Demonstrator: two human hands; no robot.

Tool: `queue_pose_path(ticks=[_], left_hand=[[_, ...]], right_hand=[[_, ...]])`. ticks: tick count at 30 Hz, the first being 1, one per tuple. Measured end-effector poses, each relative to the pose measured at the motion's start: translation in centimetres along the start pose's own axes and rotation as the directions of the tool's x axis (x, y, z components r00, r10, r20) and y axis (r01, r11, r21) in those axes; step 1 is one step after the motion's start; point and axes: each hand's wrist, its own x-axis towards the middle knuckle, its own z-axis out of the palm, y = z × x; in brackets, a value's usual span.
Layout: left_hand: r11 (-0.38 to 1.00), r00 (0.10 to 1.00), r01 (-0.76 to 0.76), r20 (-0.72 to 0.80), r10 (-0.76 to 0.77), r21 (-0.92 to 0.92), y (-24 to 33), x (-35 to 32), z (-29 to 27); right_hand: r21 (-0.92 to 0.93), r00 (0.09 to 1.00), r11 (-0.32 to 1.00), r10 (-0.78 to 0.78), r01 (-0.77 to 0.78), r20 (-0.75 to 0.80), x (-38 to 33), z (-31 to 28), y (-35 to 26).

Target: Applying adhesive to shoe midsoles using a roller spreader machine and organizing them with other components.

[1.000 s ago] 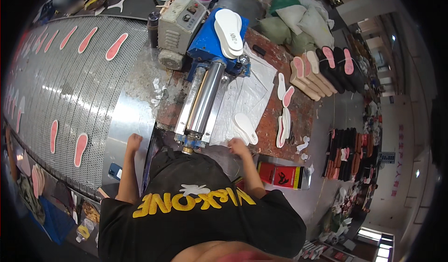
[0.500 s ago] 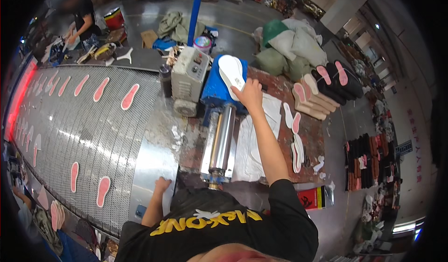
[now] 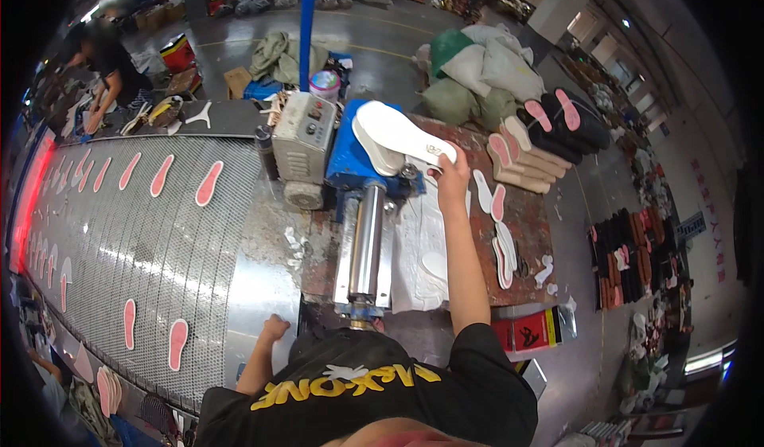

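My right hand (image 3: 452, 170) is closed on the heel end of a white insole (image 3: 398, 131), thumb on its top face. The insole is raised and slants over other white insoles (image 3: 374, 151) stacked on the blue machine housing (image 3: 344, 154). In front of the housing is a shiny metal roller (image 3: 368, 244). My left hand (image 3: 275, 327) rests at the edge of the smooth metal plate (image 3: 259, 300), its fingers curled in with nothing visible in them. Pink insoles with white rims (image 3: 178, 343) lie spaced out on the mesh conveyor (image 3: 151, 248).
A grey motor box (image 3: 304, 140) stands left of the blue housing. White sheets (image 3: 418, 248) and loose insoles (image 3: 505, 248) cover parts of the worn table (image 3: 469, 248). Beige and black bundles lie at its far right. Sacks (image 3: 477, 69) are piled behind. A person (image 3: 115, 77) works at far left.
My right hand has lifted the top white insole off the stack and drawn it rightward, turning it. My left hand stays at the plate. The view has shifted slightly.
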Motion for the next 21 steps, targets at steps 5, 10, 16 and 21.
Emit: queue_pose_path(ticks=[5,10,16,21], left_hand=[[0.836,0.996,-0.073,-0.087,0.031,-0.543,8.3,-2.0,-6.1],[0.791,0.718,-0.609,-0.467,0.516,-0.062,25.4,-5.7,-18.8],[0.637,0.587,-0.757,-0.276,0.761,0.145,34.5,-10.8,-21.8],[0.597,0.576,-0.713,-0.179,0.798,0.368,35.9,-10.8,-21.0]], right_hand=[[0.211,0.964,0.973,0.14,-0.091,-0.228,-4.8,-11.6,2.1],[0.175,0.926,0.949,0.297,-0.261,-0.233,-9.8,-16.8,5.6],[-0.014,0.93,0.93,0.367,-0.367,0.025,-13.0,-10.3,8.9],[-0.251,0.817,0.868,0.49,-0.428,0.304,-13.4,-9.7,8.6]])
